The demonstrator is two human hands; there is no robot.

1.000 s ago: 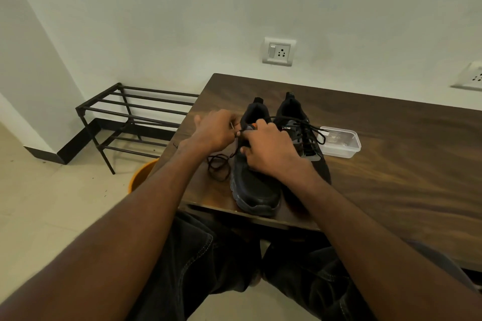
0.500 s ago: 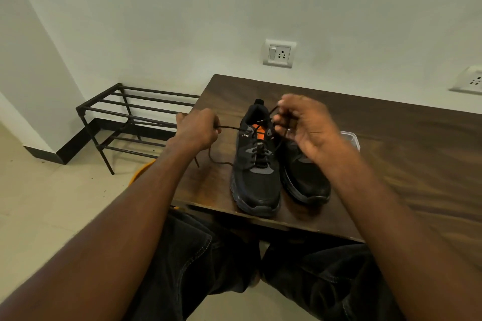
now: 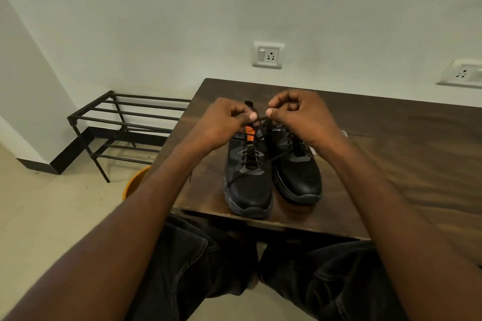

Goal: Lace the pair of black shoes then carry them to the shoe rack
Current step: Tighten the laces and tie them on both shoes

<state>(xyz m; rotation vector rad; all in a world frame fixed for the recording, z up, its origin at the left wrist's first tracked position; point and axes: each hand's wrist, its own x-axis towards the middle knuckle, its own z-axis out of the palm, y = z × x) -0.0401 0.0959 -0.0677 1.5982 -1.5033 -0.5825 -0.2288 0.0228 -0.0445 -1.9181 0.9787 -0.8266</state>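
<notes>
Both hands [image 3: 224, 122] [image 3: 300, 117] pinch the lace [image 3: 260, 119] above the left shoe [image 3: 247, 177].

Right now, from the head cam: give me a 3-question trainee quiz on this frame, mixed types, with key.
1. True or false: both shoes stand on the wooden table.
2. Multiple choice: what do the left hand and right hand pinch between them? A) a lace B) the plastic box C) the socket
3. Fill in: the shoe rack stands on the floor to the ___ of the table.

Key:
1. True; the left shoe and right shoe sit side by side near its front edge.
2. A, the lace.
3. left
</notes>
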